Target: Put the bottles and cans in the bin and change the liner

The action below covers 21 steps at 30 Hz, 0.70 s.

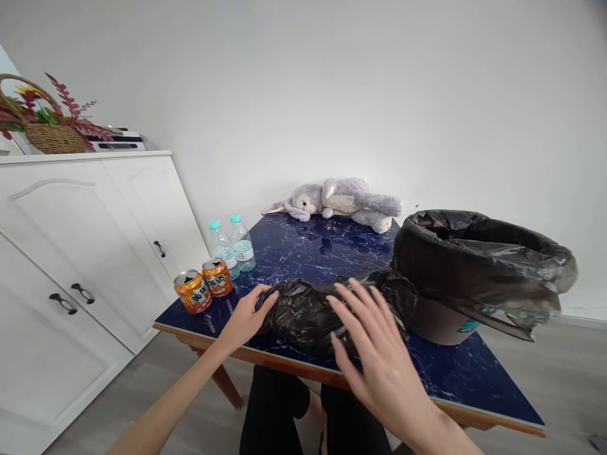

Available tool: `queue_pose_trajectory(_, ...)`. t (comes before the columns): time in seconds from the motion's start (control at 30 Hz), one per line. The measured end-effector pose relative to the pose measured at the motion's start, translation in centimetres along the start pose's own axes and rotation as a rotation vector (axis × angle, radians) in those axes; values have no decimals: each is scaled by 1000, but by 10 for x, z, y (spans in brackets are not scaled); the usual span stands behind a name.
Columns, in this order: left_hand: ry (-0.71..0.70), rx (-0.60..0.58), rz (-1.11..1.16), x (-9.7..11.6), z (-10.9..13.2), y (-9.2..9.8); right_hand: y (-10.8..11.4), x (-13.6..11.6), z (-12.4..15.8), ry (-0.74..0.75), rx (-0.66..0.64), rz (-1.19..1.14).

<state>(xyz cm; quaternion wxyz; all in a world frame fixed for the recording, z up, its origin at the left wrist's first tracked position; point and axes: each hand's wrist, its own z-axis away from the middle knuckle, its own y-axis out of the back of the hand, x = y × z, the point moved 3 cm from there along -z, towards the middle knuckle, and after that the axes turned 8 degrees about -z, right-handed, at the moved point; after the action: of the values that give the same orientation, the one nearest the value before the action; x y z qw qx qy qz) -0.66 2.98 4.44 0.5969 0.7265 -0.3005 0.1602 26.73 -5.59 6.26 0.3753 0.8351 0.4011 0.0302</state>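
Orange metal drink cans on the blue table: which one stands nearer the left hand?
The right orange metal can of the pair, next to the clear plastic bottles; the left can stands farther from the left hand.

"美年" on left orange can [192, 292], "年达" on right orange can [218, 278], bottle labels [244, 251] illegible

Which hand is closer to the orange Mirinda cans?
Left. The left hand is just to the right of the orange Mirinda cans, gripping the black plastic bag's near end. The right hand, fingers spread, is farther right.
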Motion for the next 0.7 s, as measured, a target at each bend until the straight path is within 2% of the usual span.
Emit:
queue_pose_trajectory(0.07, -31, 0, 13, 2, -3, 7, -23, 14, 3, -18, -178, 11)
queue_pose_trajectory(0.17, -76, -8, 13, 3, -9, 25, -62, 61, 14, -227, -405, 23)
queue_pose_trajectory(0.23, -89, 61, -33, 1, -8, 41, -79, 90, 23, -356, -512, 20)
queue_pose_trajectory(0.27, -99, 160, -83, 0, -6, 50, -84, 101, 27, -395, -529, 20)
queue_pose_trajectory(0.33, -156, 471, -214, -1, 7, 68, -87, 115, 33, -433, -510, 17)
queue_pose_trajectory(0.37, -203, 620, -272, 0, 17, 72, -86, 118, 35, -438, -485, 11)
queue_pose_trajectory(0.4, -259, 707, -313, 0, 27, 73, -85, 119, 37, -438, -462, 2)
queue_pose_trajectory(0.43, -319, 709, -345, 0, 37, 70, -84, 119, 38, -435, -443, -6)
queue_pose_trajectory(0.47, -368, 635, -377, 0, 45, 63, -83, 119, 39, -428, -430, -13)
queue_pose_trajectory(0.53, -401, 395, -465, -4, 56, 42, -83, 118, 41, -418, -420, -15)
queue_pose_trajectory(0.6, -370, 240, -568, -10, 63, 22, -85, 118, 44, -420, -419, -5)
queue_pose_trajectory(0.7, -342, 202, -605, -14, 63, 4, -84, 117, 45, -420, -405, 6)
